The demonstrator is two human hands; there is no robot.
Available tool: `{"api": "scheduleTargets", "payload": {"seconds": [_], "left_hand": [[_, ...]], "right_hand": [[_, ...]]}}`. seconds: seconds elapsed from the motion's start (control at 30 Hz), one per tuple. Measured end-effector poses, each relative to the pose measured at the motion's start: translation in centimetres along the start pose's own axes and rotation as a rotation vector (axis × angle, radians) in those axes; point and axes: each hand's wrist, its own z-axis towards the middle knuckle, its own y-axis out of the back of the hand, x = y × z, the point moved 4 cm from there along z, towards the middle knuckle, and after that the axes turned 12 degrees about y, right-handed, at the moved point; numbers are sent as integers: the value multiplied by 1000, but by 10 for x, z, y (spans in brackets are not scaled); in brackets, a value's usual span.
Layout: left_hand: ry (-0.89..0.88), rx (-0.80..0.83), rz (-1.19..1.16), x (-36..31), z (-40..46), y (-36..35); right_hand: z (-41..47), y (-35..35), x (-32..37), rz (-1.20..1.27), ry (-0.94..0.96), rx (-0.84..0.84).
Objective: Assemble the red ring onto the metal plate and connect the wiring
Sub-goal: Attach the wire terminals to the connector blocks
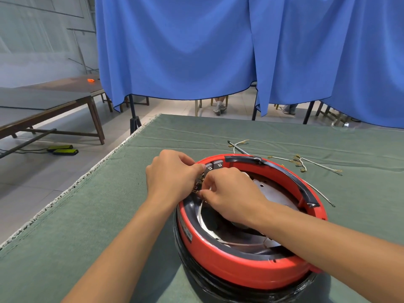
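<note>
Crowding red ring (251,272) terminals: both hands | loose wires (306,164) beyond

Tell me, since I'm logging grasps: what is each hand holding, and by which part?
Both hands work at the red ring's far-left rim. The left hand grips the rim's outer edge; the right hand pinches something small there, hidden by its fingers.

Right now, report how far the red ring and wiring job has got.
Done: the red plastic ring already sits around the round metal plate. In hand: left hand and right hand work with curled fingers at the small terminals on the ring's left rim. Left: loose white wires lie unconnected on the green cloth.
</note>
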Motion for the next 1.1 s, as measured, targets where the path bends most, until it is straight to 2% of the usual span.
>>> {"api": "scheduleTargets", "payload": {"seconds": [0.5,0.67,0.87,0.97,1.1], "left_hand": [[-39,-19,3,-1,1,0],[-30,-32,10,-2,-1,1],[-8,15,1,-2,-1,0],[-7,29,1,-1,1,0],[5,33,2,-1,0,0]], "right_hand": [[-2,-2,4,-7,-12,-17],[-1,-4,6,-88,6,-44],[-8,5,0,-65,11,-64],[-12,11,0,-102,50,-86],[-12,14,0,-199,124,-31]]}}
